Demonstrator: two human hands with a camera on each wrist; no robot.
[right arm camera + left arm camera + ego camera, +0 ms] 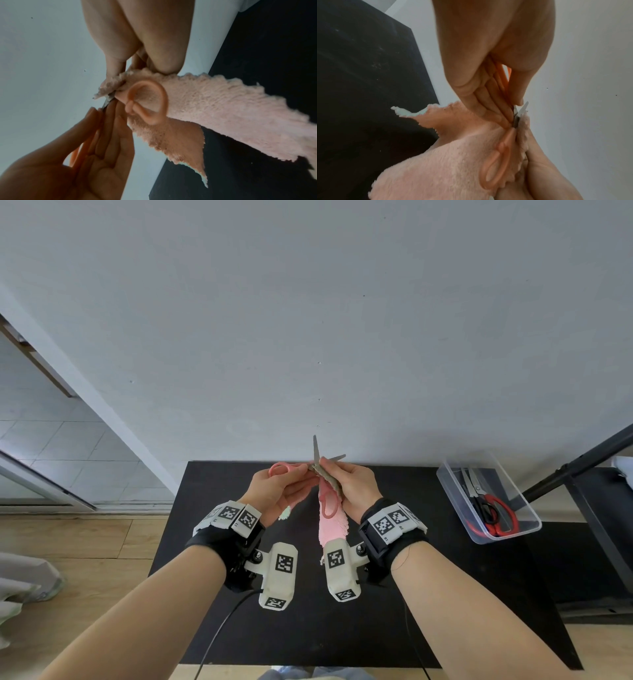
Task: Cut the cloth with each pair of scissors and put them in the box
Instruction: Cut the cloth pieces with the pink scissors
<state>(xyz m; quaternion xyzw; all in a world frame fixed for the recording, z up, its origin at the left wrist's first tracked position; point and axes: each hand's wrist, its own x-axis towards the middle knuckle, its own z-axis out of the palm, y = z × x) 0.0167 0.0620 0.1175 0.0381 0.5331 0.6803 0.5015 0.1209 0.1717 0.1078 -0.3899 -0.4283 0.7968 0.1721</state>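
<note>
Pink-handled scissors (317, 455) are held up over the black table (308, 628), blades spread and pointing upward. My left hand (301, 475) pinches them near the pivot between thumb and straight fingers, one handle loop (279, 469) lying by its thumb. The other loop (329, 505) hangs down against the pink fluffy cloth (334, 525). My right hand (342, 474) pinches the cloth's top edge right beside the blades. The left wrist view shows the left hand (488, 88), a blade (521, 111) and the cloth (445, 155). The right wrist view shows the right hand (145, 54), the cloth (214, 101) and a loop (149, 98).
A clear plastic box (529, 530) sits at the table's right edge, holding red-handled scissors (501, 520) and a black-handled pair (486, 508). A dark metal frame (582, 463) stands to the right. A white wall rises just behind the table.
</note>
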